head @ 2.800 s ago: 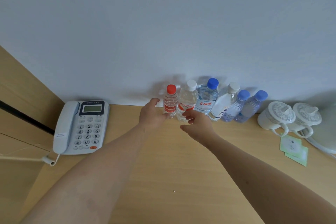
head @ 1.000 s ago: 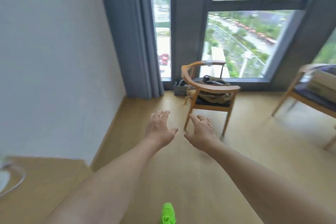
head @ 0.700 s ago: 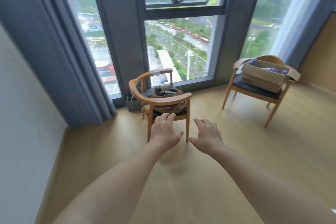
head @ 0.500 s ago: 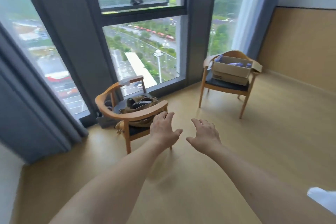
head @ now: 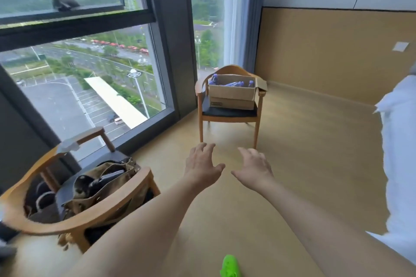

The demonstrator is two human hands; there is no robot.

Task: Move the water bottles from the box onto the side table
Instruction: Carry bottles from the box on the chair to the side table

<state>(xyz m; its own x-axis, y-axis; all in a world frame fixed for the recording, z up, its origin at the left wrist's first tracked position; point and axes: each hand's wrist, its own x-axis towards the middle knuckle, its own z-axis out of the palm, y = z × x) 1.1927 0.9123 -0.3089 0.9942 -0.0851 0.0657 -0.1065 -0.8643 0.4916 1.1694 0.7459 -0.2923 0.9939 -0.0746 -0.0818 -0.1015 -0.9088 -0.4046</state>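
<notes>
An open cardboard box sits on the dark seat of a wooden chair across the room, near the window. Blue-capped water bottles lie inside it, partly hidden by the box wall. My left hand and my right hand are stretched out in front of me over the floor, both empty with fingers spread. They are well short of the chair and the box. The side table is out of view.
A second wooden chair with a tan bag stands close at the lower left. White bedding fills the right edge. A big window spans the left. A green shoe shows at the bottom.
The view has swung from the side table with its row of bottles to the room. Both hands let go of bottles and are now empty; the chair with the box has come nearer.
</notes>
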